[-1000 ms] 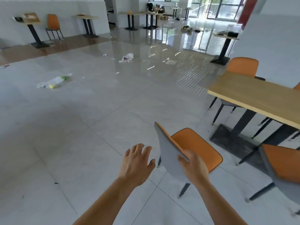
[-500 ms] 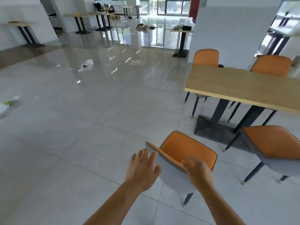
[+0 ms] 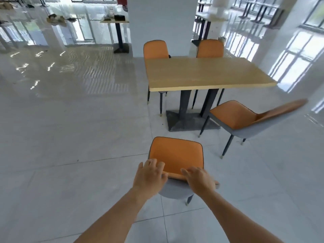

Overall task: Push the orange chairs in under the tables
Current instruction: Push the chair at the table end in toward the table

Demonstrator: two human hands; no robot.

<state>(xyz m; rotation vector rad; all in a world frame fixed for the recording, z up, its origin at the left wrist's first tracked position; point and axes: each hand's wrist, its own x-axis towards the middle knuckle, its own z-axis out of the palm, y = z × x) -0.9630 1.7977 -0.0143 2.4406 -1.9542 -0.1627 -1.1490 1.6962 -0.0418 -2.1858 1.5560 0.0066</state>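
An orange chair (image 3: 176, 155) with a grey back shell stands on the tiles right in front of me, its seat facing the wooden table (image 3: 201, 72) and still outside the table's near edge. My left hand (image 3: 149, 174) grips the left end of the backrest's top edge, fingers curled over it. My right hand (image 3: 199, 179) holds the right end the same way. A second orange chair (image 3: 233, 116) stands askew at the table's near right corner, pulled out. Two more orange chairs (image 3: 155, 50) (image 3: 210, 49) sit tucked in on the far side.
The table's dark pedestal base (image 3: 185, 120) sits on the floor between the chairs. A white pillar (image 3: 161, 23) rises behind the table. Another small table (image 3: 114, 21) stands at the back left. Glossy tiled floor stretches away to the left.
My left hand has come onto the backrest beside the right one. The chair has turned so that its seat faces the table, and my view has swung right to face the table square on.
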